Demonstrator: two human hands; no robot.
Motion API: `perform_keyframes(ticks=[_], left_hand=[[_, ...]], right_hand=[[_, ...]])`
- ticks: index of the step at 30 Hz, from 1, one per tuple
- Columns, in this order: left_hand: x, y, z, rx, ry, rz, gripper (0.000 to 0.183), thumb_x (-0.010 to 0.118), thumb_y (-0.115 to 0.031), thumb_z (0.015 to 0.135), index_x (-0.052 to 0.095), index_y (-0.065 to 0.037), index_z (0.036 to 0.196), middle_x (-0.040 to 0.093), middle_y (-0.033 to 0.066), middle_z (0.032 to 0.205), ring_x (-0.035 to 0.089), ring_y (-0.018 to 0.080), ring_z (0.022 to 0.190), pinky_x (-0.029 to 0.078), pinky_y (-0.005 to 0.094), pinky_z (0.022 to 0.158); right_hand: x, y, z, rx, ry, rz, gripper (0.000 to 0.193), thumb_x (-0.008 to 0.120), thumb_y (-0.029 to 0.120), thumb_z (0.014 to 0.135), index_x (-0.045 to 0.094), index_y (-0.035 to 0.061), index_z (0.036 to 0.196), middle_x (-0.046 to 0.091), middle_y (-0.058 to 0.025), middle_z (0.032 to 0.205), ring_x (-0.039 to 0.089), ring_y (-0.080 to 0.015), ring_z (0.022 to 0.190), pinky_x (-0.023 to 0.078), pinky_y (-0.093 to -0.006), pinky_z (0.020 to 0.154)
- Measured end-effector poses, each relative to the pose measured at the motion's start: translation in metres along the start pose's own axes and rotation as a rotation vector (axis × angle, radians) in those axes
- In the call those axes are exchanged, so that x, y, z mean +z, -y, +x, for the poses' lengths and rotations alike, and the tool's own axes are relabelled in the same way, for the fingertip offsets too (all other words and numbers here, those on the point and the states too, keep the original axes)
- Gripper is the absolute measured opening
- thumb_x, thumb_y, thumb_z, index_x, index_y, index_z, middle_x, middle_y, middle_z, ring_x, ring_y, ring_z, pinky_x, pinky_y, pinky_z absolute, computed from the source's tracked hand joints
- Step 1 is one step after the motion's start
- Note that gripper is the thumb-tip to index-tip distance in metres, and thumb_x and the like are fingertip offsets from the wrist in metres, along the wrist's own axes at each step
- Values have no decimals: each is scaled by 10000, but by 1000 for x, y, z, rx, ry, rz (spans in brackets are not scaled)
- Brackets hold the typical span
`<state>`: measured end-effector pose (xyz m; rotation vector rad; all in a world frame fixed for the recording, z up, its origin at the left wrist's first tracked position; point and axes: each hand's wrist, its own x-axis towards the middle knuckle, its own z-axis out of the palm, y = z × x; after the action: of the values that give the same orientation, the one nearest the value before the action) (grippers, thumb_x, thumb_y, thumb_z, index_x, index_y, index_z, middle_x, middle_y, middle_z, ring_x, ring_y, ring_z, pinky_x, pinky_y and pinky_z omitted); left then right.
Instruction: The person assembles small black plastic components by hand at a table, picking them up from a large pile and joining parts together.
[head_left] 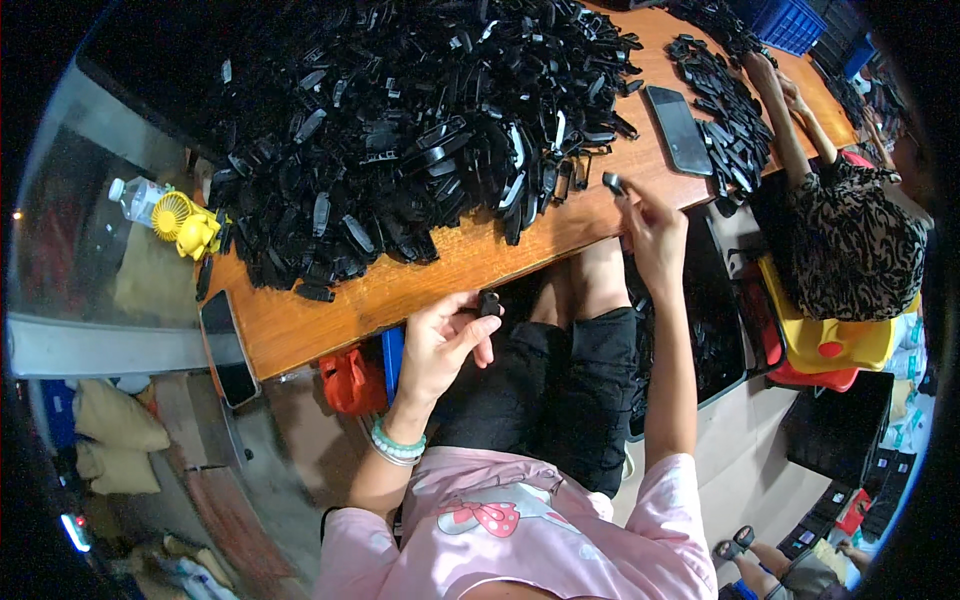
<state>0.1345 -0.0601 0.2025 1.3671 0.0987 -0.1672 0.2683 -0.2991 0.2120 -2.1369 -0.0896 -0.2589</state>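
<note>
Between the thumb and fingers of my left hand point(445, 345) is a small black plastic part point(488, 303), held just off the table's front edge. My right hand point(655, 228) pinches another small part, dark with a pale grey end point(612, 183), above the table edge to the right. A big heap of black plastic parts point(400, 140), some with shiny silver faces, covers the wooden table point(380, 300) in front of me. What exactly the parts are is too small to tell.
A phone point(678, 130) lies right of the heap, another phone point(229, 348) at the table's left corner. A yellow fan point(185, 225) and a bottle point(135, 198) stand at left. At right a co-worker in a patterned top point(860, 245) reaches toward a smaller pile point(725, 110). A black bin point(690, 345) stands beside my legs.
</note>
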Motion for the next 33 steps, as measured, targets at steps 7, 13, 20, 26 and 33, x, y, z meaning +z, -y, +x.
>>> perform_keyframes(ticks=[7, 13, 20, 26, 33], left_hand=[[7, -4, -13, 314, -96, 417, 256, 650, -84, 838, 604, 76, 1032, 596, 62, 831, 529, 86, 623, 390, 196, 508], [5, -22, -22, 482, -95, 575, 265, 677, -45, 786, 597, 94, 997, 579, 137, 842, 567, 209, 712, 444, 278, 614], [-5, -28, -26, 566, -13, 661, 254, 681, 8, 758, 585, 103, 974, 563, 160, 838, 577, 254, 695, 457, 304, 597], [-2, -41, -26, 593, 29, 727, 230, 671, 4, 767, 582, 107, 952, 553, 163, 820, 565, 268, 661, 448, 317, 577], [17, -23, -25, 391, -109, 464, 258, 651, -64, 833, 593, 96, 1027, 576, 124, 882, 564, 144, 656, 439, 232, 519]], right_hand=[[22, 37, -83, 73, 674, 1008, 284, 524, 110, 922, 487, -17, 1173, 594, -117, 908, 615, -186, 765, 531, -275, 613], [29, 50, -105, -233, 659, 526, 408, 553, 88, 900, 451, -8, 1284, 569, -95, 964, 542, -133, 734, 465, -240, 681], [24, 70, -109, -427, 601, 204, 409, 552, -47, 807, 470, -29, 1208, 511, -182, 870, 536, -374, 769, 449, -388, 686], [28, 67, -117, -522, 547, 123, 474, 575, -52, 768, 454, -24, 1226, 513, -170, 858, 548, -349, 747, 463, -394, 634], [42, 70, -119, -625, 277, -38, 490, 585, -31, 750, 511, 40, 1229, 554, -164, 1001, 587, -301, 844, 514, -369, 650]])
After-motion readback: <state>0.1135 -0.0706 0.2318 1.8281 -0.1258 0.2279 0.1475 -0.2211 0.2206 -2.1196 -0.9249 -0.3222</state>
